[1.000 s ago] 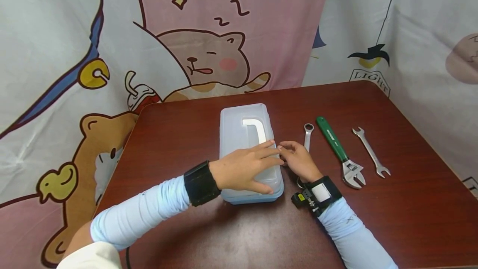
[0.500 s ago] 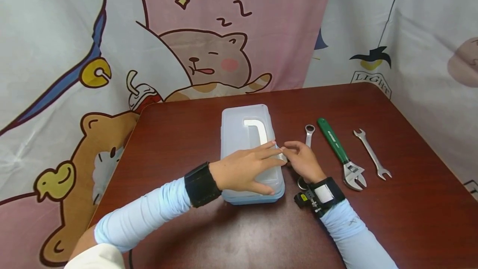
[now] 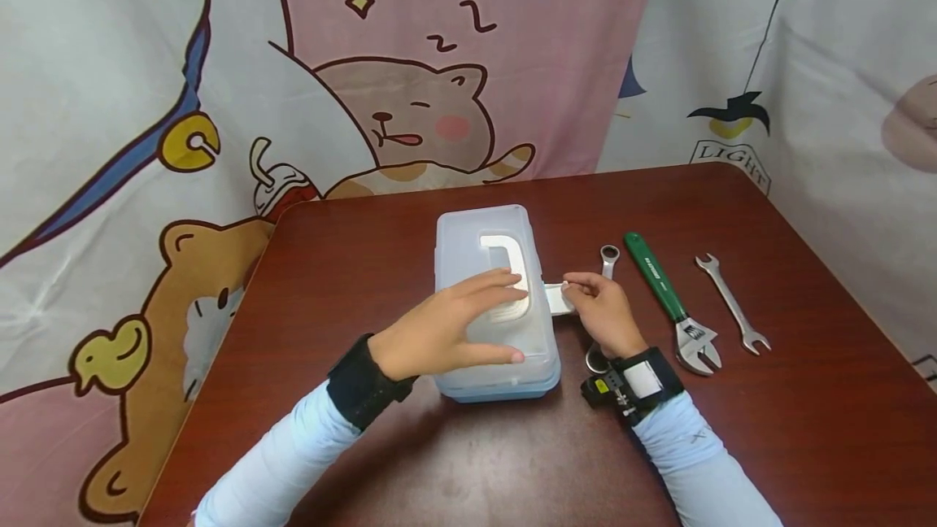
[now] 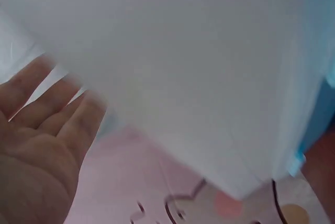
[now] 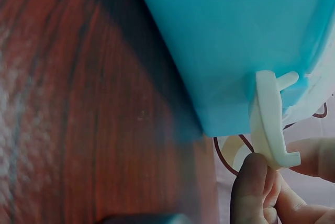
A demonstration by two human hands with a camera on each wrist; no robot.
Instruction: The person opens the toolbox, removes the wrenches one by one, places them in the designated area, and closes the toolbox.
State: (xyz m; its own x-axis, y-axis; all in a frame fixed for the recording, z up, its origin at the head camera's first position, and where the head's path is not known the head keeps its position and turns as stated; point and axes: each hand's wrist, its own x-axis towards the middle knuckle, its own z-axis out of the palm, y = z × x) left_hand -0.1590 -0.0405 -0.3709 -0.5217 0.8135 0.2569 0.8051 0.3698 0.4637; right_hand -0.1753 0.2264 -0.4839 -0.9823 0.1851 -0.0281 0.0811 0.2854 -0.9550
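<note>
A plastic storage box (image 3: 468, 246) with a clear lid and a light blue base (image 5: 225, 41) stands on the table. Its white carry handle (image 3: 520, 260) lies folded on the lid. On the box's right side, a white latch (image 5: 268, 119) sticks outward, swung away from the wall. My right hand (image 3: 606, 315) pinches the free end of this latch between thumb and fingers. Over the lid is my left hand (image 3: 446, 328), fingers straight and spread; whether it touches the lid is hard to tell. In the left wrist view the pale lid (image 4: 172, 67) fills most of the picture.
Right of the box lie a ratchet wrench (image 3: 609, 257), partly behind my right hand, an adjustable wrench (image 3: 654, 273) with a green handle, and an open-end wrench (image 3: 729, 299). The brown table (image 3: 351, 267) ends at a printed cloth backdrop (image 3: 556, 47).
The latch has swung outward from the box's side, and my right hand has moved slightly right with it. My left hand has drawn back leftward over the lid.
</note>
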